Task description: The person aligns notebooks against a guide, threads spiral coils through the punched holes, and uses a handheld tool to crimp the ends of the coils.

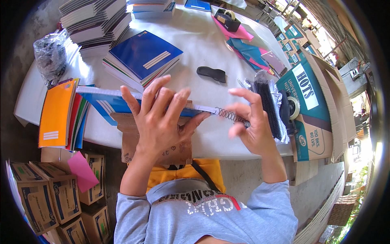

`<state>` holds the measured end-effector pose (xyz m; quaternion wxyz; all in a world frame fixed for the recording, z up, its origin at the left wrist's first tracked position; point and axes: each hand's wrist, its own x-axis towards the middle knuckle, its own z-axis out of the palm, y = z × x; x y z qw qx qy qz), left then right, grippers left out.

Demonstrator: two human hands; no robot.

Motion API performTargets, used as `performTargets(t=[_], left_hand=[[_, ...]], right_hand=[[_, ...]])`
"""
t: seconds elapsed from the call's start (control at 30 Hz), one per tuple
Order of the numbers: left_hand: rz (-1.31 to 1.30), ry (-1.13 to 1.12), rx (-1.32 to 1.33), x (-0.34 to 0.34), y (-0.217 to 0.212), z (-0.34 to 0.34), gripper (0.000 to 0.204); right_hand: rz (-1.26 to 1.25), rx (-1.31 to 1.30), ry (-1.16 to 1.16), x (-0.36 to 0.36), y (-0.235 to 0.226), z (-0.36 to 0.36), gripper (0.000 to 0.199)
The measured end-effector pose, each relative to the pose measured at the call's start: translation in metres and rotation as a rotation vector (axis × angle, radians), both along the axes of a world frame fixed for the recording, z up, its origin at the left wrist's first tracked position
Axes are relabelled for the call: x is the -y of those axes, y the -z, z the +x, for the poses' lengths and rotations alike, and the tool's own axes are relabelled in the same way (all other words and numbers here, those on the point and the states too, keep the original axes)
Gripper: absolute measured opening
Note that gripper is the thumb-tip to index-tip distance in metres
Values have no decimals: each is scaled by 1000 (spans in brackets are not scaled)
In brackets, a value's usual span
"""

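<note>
A blue notebook (106,105) stands tilted in front of me, its white page edge upward. My left hand (156,110) lies over it, with the thumb along its right end and the other fingers raised and spread. A dark spiral binding coil (229,114) sticks out from that right end. Around the coil, my right hand (254,124) has its fingers apart and slightly blurred; whether they touch it is hard to tell. Under the notebook is a piece of brown cardboard (156,140) with handwriting.
Behind stands a stack of blue-topped notebooks (142,55), with taller stacks (95,24) at the far left. Orange notebooks (58,114) lie at the left edge. A black pad (211,74), a bundle of black coils (268,107), a tape dispenser (228,20) and a large carton (304,110) are rightward.
</note>
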<state>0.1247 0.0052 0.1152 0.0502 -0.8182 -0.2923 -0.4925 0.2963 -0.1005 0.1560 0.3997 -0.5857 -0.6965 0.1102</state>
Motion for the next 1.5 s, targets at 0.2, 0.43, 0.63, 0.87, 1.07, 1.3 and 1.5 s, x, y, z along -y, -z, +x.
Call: performTargets(t=[0.2,0.43,0.63,0.87,1.07,1.3,1.5], left_hand=[[-16,17,57,0,-1,3,40],[-57,24,36,-1,-2,6,37],[-88,-40,112,-1,2,17,39],[-52,-68,136,0,6,11,42],[-60,125,167,-7,2,-3,46],[-79,136,70,-3,-3,-14,48],[-132,-11,78,13,-9,-23,52]], right_hand=[[308,239,-12,-12,0,5,22],[-49,79,-262,-26,-15,21,26],[-336,-69,-217,-24,-23,23,32],[-313,293,-561,-46,-45,36,50],[-512,514,-73,-147,39,129,41],[-255,709,374,-162,163,150,37],[-93,-797,-191,-107,52,59,22]])
